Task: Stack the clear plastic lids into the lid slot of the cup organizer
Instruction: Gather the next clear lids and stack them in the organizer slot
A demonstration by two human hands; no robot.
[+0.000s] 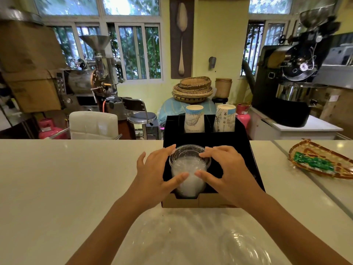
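Left grip (152, 175): I see fingers spread, touching the lid stack (188, 169) at frame centre.
Right grip (223, 169): likewise spread, cupping it in the cup organizer (244, 150).

A pale desk (57, 178) fills the foreground. Behind it stand a white chair (93, 124) and a chrome stool (140, 115). Barred windows (133, 52) show green leaves and let in daylight. A yellow wall (219, 44) carries a spoon poster (181, 37). Coffee roasters stand left (91, 73) and right (294, 73), with woven baskets (193, 89) stacked between them and cardboard boxes (30, 64) at far left
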